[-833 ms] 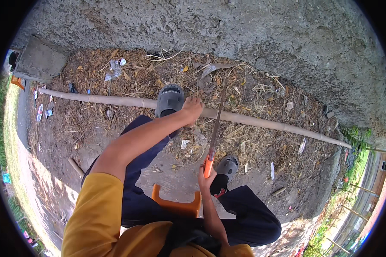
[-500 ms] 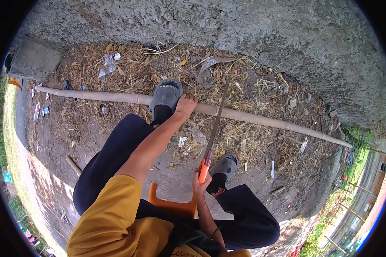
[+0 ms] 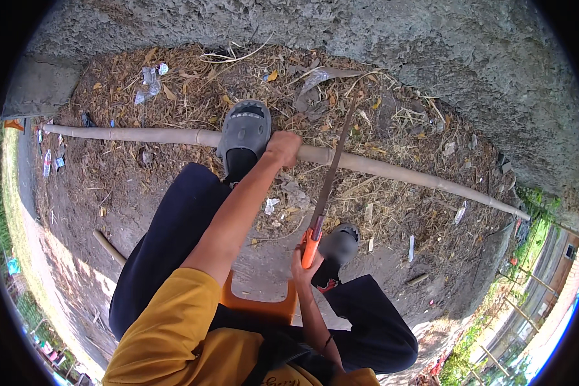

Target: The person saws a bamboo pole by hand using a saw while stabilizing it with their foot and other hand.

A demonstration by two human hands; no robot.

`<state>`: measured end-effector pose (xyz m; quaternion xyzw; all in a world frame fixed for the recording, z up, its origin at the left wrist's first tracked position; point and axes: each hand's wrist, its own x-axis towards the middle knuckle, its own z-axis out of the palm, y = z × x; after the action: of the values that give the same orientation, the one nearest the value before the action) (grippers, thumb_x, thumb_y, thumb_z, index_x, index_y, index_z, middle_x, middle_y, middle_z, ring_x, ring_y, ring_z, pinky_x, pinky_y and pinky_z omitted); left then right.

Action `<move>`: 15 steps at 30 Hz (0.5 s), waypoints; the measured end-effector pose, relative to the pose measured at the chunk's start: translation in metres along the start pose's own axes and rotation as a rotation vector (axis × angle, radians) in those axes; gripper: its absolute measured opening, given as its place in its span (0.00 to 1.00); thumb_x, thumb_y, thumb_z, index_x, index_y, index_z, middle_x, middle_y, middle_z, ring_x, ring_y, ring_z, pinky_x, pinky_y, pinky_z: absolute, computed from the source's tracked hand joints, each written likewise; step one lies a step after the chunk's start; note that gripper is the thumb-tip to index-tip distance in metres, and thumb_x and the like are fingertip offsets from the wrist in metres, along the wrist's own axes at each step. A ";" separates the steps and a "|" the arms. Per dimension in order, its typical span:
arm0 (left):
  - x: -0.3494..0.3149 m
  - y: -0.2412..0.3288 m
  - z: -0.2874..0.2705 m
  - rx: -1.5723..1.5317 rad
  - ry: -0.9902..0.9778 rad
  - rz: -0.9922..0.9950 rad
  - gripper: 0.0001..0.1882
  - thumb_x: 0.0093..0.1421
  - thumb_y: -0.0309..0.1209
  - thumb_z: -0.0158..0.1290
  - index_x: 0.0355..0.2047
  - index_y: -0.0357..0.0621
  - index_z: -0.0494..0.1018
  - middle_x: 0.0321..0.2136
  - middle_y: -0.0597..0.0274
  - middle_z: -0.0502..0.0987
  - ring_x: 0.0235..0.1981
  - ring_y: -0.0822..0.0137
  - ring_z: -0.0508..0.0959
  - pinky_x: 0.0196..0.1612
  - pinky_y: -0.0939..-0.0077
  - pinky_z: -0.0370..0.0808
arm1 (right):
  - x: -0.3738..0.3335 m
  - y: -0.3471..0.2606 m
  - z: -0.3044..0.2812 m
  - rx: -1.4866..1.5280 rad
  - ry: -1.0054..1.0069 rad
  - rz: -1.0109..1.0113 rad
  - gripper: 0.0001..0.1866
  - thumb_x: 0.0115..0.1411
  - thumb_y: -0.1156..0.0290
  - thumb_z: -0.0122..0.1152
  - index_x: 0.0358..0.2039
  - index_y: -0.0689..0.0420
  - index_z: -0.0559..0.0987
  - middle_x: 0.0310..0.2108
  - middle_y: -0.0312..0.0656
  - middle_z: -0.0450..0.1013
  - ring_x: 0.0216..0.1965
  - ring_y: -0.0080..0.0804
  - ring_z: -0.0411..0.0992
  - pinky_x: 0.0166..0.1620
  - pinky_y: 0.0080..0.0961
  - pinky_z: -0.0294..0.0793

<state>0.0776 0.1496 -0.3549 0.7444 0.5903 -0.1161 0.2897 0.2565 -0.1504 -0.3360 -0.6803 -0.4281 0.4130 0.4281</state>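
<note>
A long pale bamboo pole (image 3: 392, 170) lies across the ground from left to right. My left hand (image 3: 284, 148) is wrapped round it, close beside my grey clog (image 3: 248, 132), which rests on the pole. In my right hand (image 3: 304, 262) is the orange handle of a hand saw (image 3: 326, 190). Its long dark blade crosses the pole a short way right of my left hand, with the tip pointing away from me. Whether the teeth have cut into the bamboo cannot be made out. My other clog (image 3: 340, 244) stands right of the saw handle.
An orange plastic stool (image 3: 257, 303) is beneath me. A rough concrete wall (image 3: 431, 71) runs along the far side. Dry leaves, straw and litter cover the ground, with a crumpled clear plastic piece (image 3: 149, 83) at far left. A short stick (image 3: 109, 247) lies left of my knee.
The saw blade leans more to the right, and its tip shows farther past the pole. My left hand and the clog stay at the pole. The whole view has shifted slightly.
</note>
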 end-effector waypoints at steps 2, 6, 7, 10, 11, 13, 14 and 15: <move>0.000 -0.005 -0.004 0.006 -0.034 -0.012 0.18 0.43 0.31 0.66 0.38 0.46 0.84 0.38 0.50 0.84 0.42 0.52 0.84 0.48 0.60 0.81 | 0.022 -0.002 0.006 0.006 -0.034 0.017 0.03 0.52 0.81 0.63 0.26 0.64 0.76 0.17 0.30 0.68 0.22 0.13 0.65 0.28 0.19 0.68; -0.002 0.000 -0.005 -0.002 -0.051 -0.038 0.17 0.44 0.32 0.67 0.38 0.46 0.84 0.42 0.52 0.84 0.47 0.55 0.83 0.52 0.63 0.79 | 0.000 0.006 0.010 -0.009 -0.017 -0.002 0.03 0.53 0.81 0.63 0.26 0.64 0.76 0.17 0.30 0.66 0.22 0.13 0.64 0.28 0.19 0.67; -0.006 0.000 -0.004 0.002 -0.053 -0.036 0.18 0.44 0.32 0.67 0.38 0.46 0.84 0.42 0.52 0.84 0.47 0.56 0.83 0.52 0.63 0.79 | -0.010 -0.010 0.014 0.066 0.048 0.051 0.03 0.53 0.80 0.63 0.26 0.64 0.76 0.18 0.30 0.66 0.22 0.12 0.64 0.27 0.19 0.67; -0.005 -0.001 -0.006 0.000 -0.055 -0.031 0.18 0.44 0.33 0.67 0.38 0.46 0.84 0.42 0.53 0.84 0.47 0.56 0.83 0.52 0.64 0.79 | -0.014 0.000 0.010 0.033 0.001 0.026 0.04 0.53 0.80 0.63 0.25 0.64 0.76 0.17 0.30 0.66 0.21 0.13 0.64 0.27 0.20 0.67; -0.003 -0.001 -0.007 -0.003 -0.053 -0.027 0.19 0.44 0.33 0.68 0.39 0.46 0.84 0.42 0.53 0.84 0.47 0.56 0.83 0.52 0.64 0.79 | -0.003 0.006 0.011 0.017 -0.022 0.012 0.08 0.53 0.80 0.64 0.21 0.63 0.74 0.16 0.30 0.66 0.20 0.13 0.64 0.26 0.21 0.67; -0.003 -0.005 -0.005 -0.016 -0.031 -0.016 0.17 0.44 0.32 0.66 0.37 0.46 0.84 0.41 0.52 0.84 0.45 0.55 0.84 0.51 0.63 0.79 | 0.017 -0.001 0.018 -0.011 -0.032 0.033 0.09 0.53 0.80 0.64 0.20 0.63 0.72 0.15 0.30 0.66 0.20 0.13 0.64 0.25 0.21 0.67; -0.003 -0.006 -0.004 -0.028 -0.007 -0.010 0.16 0.43 0.31 0.65 0.36 0.46 0.85 0.39 0.51 0.84 0.44 0.54 0.84 0.50 0.63 0.80 | 0.023 -0.004 0.020 -0.035 -0.046 0.051 0.11 0.53 0.80 0.64 0.19 0.62 0.71 0.15 0.30 0.66 0.20 0.14 0.64 0.25 0.22 0.67; -0.003 -0.005 -0.002 -0.031 -0.009 -0.012 0.16 0.43 0.31 0.65 0.36 0.46 0.85 0.39 0.51 0.84 0.44 0.54 0.84 0.50 0.63 0.80 | 0.023 -0.008 0.023 -0.035 -0.020 0.027 0.11 0.52 0.80 0.64 0.18 0.62 0.70 0.15 0.30 0.65 0.19 0.14 0.64 0.25 0.22 0.66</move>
<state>0.0719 0.1489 -0.3525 0.7357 0.5954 -0.1120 0.3030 0.2403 -0.1218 -0.3398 -0.6893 -0.4304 0.4179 0.4061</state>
